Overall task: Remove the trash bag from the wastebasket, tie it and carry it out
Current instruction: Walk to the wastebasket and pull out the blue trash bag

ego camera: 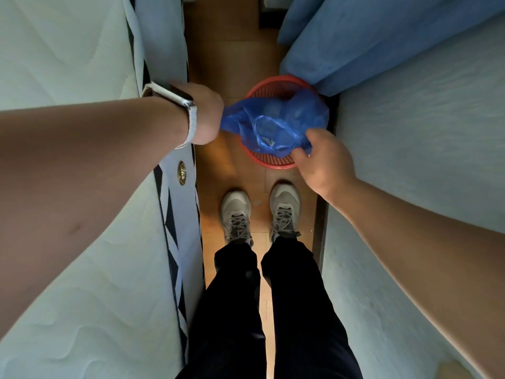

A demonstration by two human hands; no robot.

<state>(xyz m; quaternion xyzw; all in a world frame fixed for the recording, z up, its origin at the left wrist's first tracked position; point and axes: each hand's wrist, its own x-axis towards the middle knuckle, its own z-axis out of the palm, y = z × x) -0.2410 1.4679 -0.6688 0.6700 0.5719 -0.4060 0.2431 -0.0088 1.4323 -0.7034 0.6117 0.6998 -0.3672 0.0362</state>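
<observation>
A translucent blue trash bag point(276, 124) sits in a red mesh wastebasket point(276, 161) on the wooden floor ahead of my feet. My left hand point(207, 113), with a white-strapped watch on the wrist, is shut on a bunched corner of the bag, pulled out past the basket's left rim. My right hand point(319, 157) pinches the bag's edge at the basket's near right rim. The bag's mouth is stretched between both hands, and pale trash shows faintly through the plastic.
I stand in a narrow aisle between two pale mattresses point(68, 64) point(423, 132). A blue blanket point(369, 36) hangs over the right bed and touches the basket's far rim. My grey sneakers point(236, 212) stand just behind the basket.
</observation>
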